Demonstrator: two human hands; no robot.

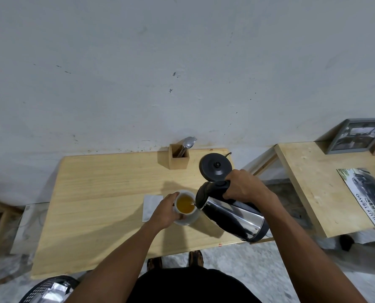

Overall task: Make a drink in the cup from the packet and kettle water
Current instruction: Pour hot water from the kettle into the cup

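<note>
The right hand has its grip closed around the black handle of the steel kettle, which is tilted with its spout over the rim of the cup. A thin stream of water runs from the spout into the cup, which holds yellow-orange liquid. The left hand has its grip wrapped around the left side of the cup, fingers curled on its wall. The cup sits on a white saucer near the front right part of the tabletop. Just left of the saucer, partly under the left hand, a pale silvery packet lies flat on the wood. Behind the kettle, the round black kettle base rests by the tabletop's back right corner. Beside it to the left stands a small wooden box holding metal cutlery, close to the wall.
</note>
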